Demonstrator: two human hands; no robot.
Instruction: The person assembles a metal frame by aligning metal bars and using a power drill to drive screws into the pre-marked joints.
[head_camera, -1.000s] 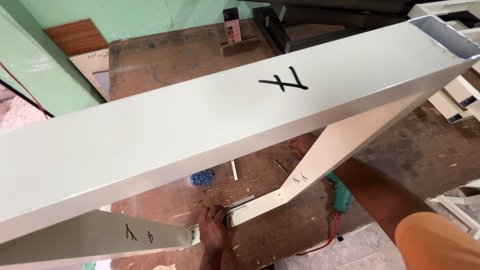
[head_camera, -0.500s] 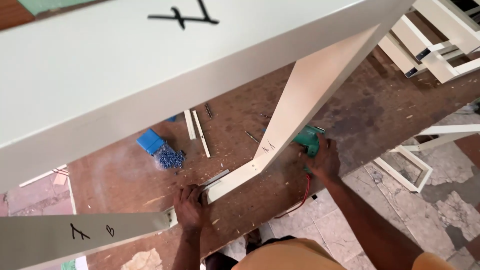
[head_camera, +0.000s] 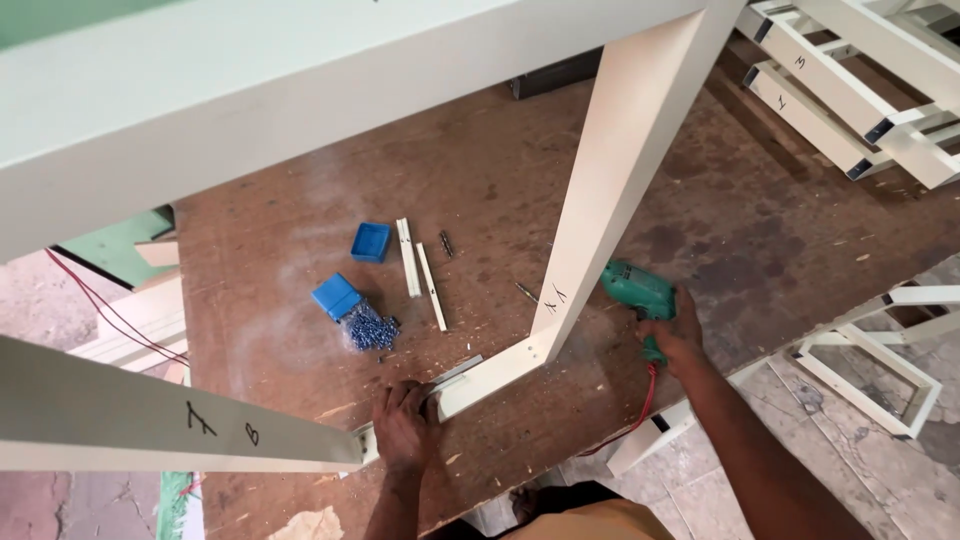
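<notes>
Left hand (head_camera: 405, 428) I've got pressed flat, fingers closed down on the cream frame's (head_camera: 600, 230) bottom rail at its near end; right hand (head_camera: 675, 330) is wrapped tight around the green drill (head_camera: 640, 290). Drill sits just right of the frame's corner joint, nose pointing left at it, so right hand is nearer. Upright's long axis runs up and away from that joint. Count left of the upright: two blue boxes (head_camera: 337, 296), one screw pile (head_camera: 370, 328), two white strips (head_camera: 430, 285).

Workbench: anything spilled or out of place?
Yes. Small screws lie spilled in a loose heap beside one blue box on the workbench; a couple of drill bits lie loose nearby.
</notes>
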